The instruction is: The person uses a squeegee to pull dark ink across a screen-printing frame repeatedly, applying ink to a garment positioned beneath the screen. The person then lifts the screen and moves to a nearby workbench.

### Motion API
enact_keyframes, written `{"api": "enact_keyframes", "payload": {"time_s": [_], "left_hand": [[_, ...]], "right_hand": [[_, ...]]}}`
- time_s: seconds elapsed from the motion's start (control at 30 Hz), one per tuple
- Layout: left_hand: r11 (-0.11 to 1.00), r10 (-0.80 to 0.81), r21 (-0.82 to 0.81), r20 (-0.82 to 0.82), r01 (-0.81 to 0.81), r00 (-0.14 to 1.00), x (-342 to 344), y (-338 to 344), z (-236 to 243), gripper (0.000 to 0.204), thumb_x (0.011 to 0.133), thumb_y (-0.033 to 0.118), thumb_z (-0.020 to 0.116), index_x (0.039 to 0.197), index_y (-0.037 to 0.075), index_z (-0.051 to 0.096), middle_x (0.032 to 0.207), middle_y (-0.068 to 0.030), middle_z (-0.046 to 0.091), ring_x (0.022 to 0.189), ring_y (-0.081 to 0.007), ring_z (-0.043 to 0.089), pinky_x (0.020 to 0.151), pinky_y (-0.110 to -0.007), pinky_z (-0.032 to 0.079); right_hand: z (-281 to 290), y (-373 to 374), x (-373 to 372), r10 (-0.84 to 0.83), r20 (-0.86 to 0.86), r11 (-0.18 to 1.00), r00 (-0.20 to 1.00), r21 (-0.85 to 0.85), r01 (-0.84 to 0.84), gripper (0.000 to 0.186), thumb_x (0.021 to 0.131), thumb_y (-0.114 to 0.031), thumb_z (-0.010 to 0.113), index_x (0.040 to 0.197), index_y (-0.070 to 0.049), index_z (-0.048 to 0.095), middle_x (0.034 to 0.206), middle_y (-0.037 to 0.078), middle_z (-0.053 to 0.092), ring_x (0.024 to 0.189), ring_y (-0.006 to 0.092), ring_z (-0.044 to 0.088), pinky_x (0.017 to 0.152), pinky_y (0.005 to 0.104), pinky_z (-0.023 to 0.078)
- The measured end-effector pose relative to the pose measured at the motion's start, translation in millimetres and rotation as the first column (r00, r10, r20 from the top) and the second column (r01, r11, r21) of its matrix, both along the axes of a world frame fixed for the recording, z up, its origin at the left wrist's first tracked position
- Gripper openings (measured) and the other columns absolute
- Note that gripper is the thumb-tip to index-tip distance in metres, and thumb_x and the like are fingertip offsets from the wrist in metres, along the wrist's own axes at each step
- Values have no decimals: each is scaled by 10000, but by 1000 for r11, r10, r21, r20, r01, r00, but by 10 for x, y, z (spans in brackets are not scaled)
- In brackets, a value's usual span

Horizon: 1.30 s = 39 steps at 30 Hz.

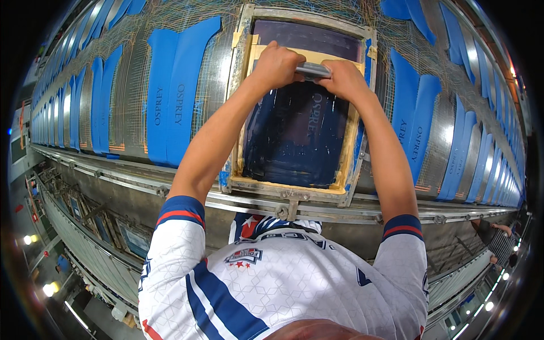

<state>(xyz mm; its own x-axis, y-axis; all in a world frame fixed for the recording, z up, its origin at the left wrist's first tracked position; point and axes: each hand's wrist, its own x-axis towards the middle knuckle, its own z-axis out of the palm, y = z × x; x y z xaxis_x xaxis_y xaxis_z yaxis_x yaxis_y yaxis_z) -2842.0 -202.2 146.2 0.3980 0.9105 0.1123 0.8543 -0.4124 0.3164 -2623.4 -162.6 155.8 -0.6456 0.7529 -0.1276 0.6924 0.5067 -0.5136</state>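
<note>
The grey bar (313, 71) is found between twelve and one o'clock from the middle of the view, over the far part of a framed screen (309, 17). It is gripped at its two ends: fingers are curled around it by the left hand (276, 65), and the other end is pinched between thumb and fingers by the right hand (344, 80). By being held this way, it is probably kept level and evenly loaded across its width. Whether the mesh is touched by its lower edge cannot be told.

The screen is laid flat on the bench (215, 79), its near side set against a metal rail (249, 205); a bracket (293, 209) is fitted at its six o'clock edge, presumably so that its position is fixed. Blue panels are laid out at ten o'clock (170, 102) and two o'clock (405, 107), with the screen set between them.

The bar is smooth, narrow and dull grey, partly covered by the hands. The screen is bordered with yellow tape (317, 55); its inner area is coated in glossy, streaked dark-blue ink (294, 141), through which paler lettering is faintly shown.
</note>
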Motion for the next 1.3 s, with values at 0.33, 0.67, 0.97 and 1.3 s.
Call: {"api": "enact_keyframes", "payload": {"time_s": [0.33,0.67,0.97,1.3], "left_hand": [[999,14,-29,29,-13,999,8,-2,1,282,703,301,858,879,138,708,706,-66,686,748,-308,669,779,-423,428],[999,4,41,124,-9,992,262,-1842,13,188,660,146,796,758,137,636,751,-40,652,789,-243,646,760,-413,408],[995,96,9,60,-97,994,372,-2207,193,475,610,198,867,1053,142,706,937,-14,680,908,-221,620,858,-379,416],[995,87,42,39,-88,995,241,-2318,159,314,569,71,769,864,132,682,893,-7,656,915,-223,595,855,-390,408]], "right_hand": [[-26,8,-46,-6,-44,999,999,48,9,213,776,-228,775,879,-62,689,831,185,703,847,399,674,776,488,526],[-51,-1886,244,49,-65,984,997,176,-37,250,687,-152,790,874,-105,629,831,103,666,854,323,639,762,468,480],[-93,-1328,1020,-566,-340,655,751,367,660,420,922,-400,704,1109,-24,710,1003,173,713,1010,358,641,917,456,492],[-578,-973,1378,-796,-277,572,539,-52,819,367,965,-382,663,916,-21,704,890,127,708,811,280,664,717,422,493]]}}
